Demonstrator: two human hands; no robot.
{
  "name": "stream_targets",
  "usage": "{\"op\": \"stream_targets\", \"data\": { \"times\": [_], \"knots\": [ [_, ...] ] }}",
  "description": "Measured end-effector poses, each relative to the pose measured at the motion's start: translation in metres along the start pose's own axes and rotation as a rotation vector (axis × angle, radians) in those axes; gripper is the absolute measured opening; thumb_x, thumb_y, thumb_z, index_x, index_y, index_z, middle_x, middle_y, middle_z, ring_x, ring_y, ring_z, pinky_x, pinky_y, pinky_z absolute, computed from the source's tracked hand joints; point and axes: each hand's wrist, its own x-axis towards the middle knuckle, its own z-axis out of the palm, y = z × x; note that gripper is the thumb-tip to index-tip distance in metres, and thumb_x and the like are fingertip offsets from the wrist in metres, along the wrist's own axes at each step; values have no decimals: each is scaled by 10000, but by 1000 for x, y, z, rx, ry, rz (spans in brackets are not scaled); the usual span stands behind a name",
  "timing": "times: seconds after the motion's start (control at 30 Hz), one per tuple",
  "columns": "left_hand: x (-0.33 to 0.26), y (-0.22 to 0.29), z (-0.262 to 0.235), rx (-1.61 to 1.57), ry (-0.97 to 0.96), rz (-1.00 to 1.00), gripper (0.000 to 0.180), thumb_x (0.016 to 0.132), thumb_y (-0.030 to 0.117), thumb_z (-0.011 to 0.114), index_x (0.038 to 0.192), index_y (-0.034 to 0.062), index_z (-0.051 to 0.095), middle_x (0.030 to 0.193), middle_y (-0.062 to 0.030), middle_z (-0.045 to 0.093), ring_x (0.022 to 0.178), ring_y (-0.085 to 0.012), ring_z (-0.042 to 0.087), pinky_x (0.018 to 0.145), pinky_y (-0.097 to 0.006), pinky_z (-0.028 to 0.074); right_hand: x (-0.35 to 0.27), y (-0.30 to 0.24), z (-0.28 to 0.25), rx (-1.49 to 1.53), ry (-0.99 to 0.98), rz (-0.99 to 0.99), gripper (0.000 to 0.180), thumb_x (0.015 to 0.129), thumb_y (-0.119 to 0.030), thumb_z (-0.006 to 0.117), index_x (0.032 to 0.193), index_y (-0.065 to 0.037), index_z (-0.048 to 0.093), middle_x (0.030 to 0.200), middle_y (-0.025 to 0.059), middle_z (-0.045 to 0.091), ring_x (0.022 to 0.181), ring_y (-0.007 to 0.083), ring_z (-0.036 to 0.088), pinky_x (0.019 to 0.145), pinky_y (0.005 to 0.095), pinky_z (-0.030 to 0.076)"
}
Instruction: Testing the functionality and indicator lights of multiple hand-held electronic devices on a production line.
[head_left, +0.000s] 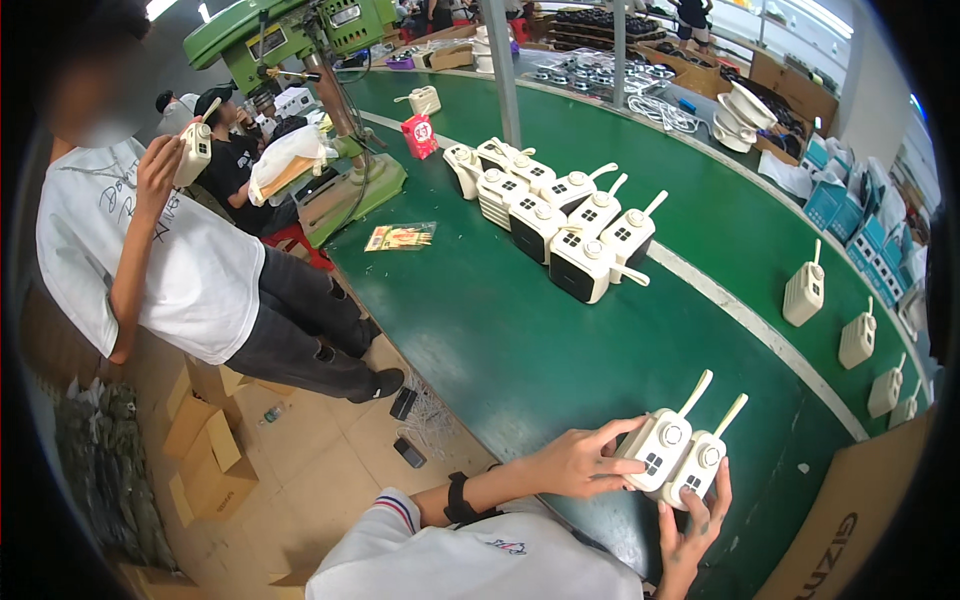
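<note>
At the table's near edge, two small cream portable speakers stand side by side, each with a round knob, dark buttons on top and an upright strap. My left hand (585, 463) grips the left speaker (659, 440), its fingers across the top by the buttons. My right hand (690, 535) closes round the right speaker (698, 465) from its outer and near sides. The two speakers touch or nearly touch; their lower parts are partly hidden by my fingers. Farther up the green table, a cluster of similar speakers (580, 265) sits close together, some showing dark grille fronts.
A green drill press (355, 195) stands at the table's far left, near a red box (420, 136) and a flat packet (400, 237). More speakers (804, 293) line the right side past a pale strip. A cardboard box (850, 510) borders the right. A co-worker (170, 250) at left holds another speaker.
</note>
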Motion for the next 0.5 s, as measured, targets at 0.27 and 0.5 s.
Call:
{"op": "stream_targets", "data": {
  "times": [0.27,0.5],
  "knots": [
    [-4,1,4,-18,-12,-7,385,760,186,757,1120,231,628,1385,-201,439,686,-189,622,583,-287,551,-7,1,-2,-9,25,12,341,725,-98,754,1025,-82,592,1404,314,376,1195,447,496,879,465,498],
    [0,-10,0,6,3,13,498,672,129,804,1119,234,611,1353,-226,468,641,-164,628,538,-280,546,5,3,5,-13,55,-4,391,654,-124,824,1007,-113,656,1378,310,423,1129,419,539,825,433,501]
  ]
}}
